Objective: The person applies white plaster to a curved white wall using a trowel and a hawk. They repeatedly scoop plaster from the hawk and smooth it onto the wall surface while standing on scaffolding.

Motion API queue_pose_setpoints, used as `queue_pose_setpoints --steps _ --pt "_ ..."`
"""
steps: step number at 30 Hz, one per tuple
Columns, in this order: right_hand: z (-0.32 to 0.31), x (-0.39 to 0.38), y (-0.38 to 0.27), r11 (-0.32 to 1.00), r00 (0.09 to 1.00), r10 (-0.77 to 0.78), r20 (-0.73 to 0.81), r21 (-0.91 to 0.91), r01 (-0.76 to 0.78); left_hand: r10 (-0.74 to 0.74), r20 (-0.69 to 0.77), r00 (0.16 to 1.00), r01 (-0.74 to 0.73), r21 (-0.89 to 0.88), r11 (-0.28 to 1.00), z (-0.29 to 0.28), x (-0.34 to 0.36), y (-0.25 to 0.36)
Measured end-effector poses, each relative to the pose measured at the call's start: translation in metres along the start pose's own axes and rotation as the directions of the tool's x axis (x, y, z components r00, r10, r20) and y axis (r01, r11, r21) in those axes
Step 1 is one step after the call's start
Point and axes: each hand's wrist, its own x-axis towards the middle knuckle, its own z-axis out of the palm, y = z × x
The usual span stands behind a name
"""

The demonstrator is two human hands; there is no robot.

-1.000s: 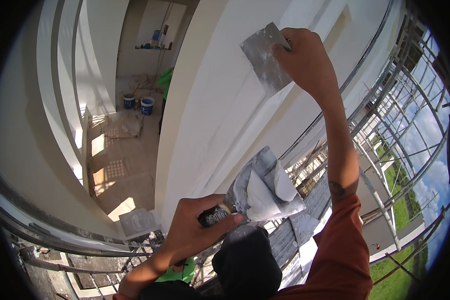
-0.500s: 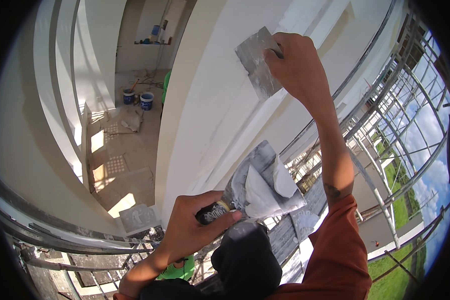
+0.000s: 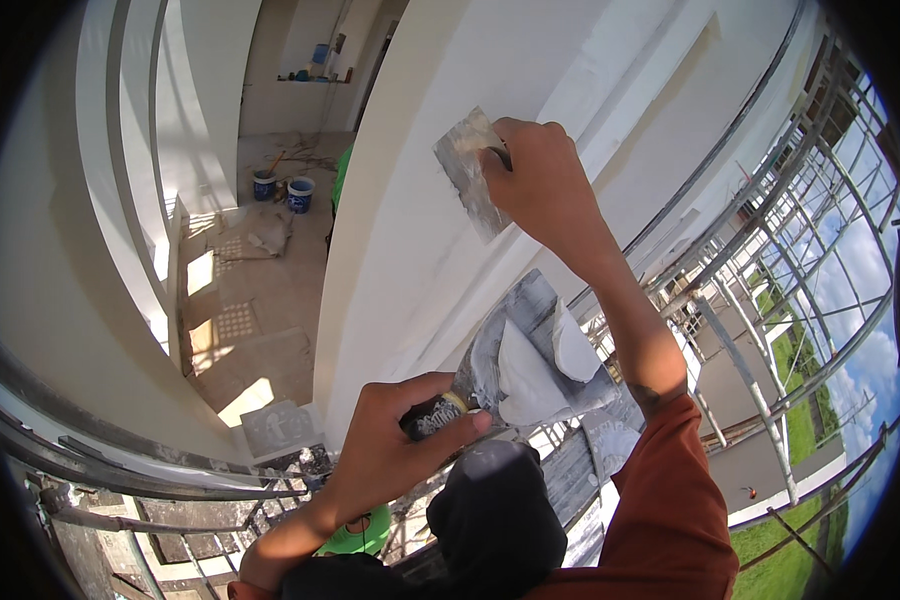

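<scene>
My right hand [image 3: 550,190] is closed around a wide grey putty knife [image 3: 462,178], its blade laid against the pale wall [image 3: 400,260]. Smears of putty mark that blade; its handle is mostly hidden in my fingers. Lower down, my left hand [image 3: 375,435] grips the dark handle of a second, broader putty knife [image 3: 518,300], held blade up and apart from the wall. Two thick mounds of white putty [image 3: 528,378] lie on this blade. My left thumb rests at the handle's neck.
Metal scaffolding [image 3: 760,370] runs along the right and below me. Two blue buckets [image 3: 299,196] stand on the floor inside the opening at left. A person in green [image 3: 362,530] is partly visible below. A smeared grey plate [image 3: 278,430] lies on the ledge.
My right hand has brought its putty knife down and to the left along the wall. The left hand keeps its hold on the loaded knife, nearly still.
</scene>
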Motion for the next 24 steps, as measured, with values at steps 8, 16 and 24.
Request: queue_pose_setpoints --steps 8,16,24 --pt "-0.036 -0.050 -0.015 0.763 0.869 0.175 -0.464 0.621 0.178 -0.139 -0.043 0.989 0.102 -0.475 0.874 0.007 0.011 -0.033" --pt "0.002 -0.149 0.006 0.904 0.934 -0.152 -0.324 0.336 0.264 -0.179 0.028 0.984 0.163 -0.568 0.807 0.013 0.014 -0.038" --pt "-0.008 -0.140 0.054 0.926 0.946 0.093 -0.310 0.376 0.032 -0.138 0.010 0.990 0.124 -0.498 0.858 0.012 0.014 -0.037"
